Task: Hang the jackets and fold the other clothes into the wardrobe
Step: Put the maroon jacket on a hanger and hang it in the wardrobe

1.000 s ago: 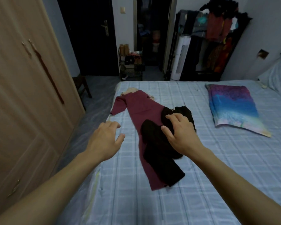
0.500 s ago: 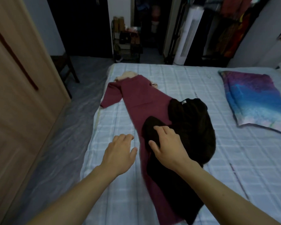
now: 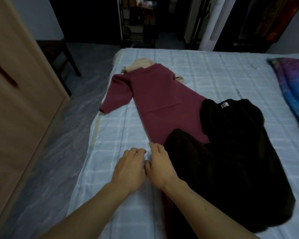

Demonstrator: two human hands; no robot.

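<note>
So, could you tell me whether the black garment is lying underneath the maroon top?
No, the black garment lies over the lower part of the maroon top and hides it there.

I see a matt maroon knit garment [image 3: 162, 100], a fuzzy black garment [image 3: 231, 169], a woven cloth sheet [image 3: 214, 75], and the smooth pale wood wardrobe [image 3: 16, 100] at left.

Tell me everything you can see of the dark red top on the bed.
The dark red top is long, plain and soft-looking, perhaps knit. It lies flat on the checked sheet, neck at the far end over a cream garment, one sleeve spread toward the bed's left edge. A black garment covers its near right part. The right hand touches its near left edge; whether it grips is unclear.
</note>
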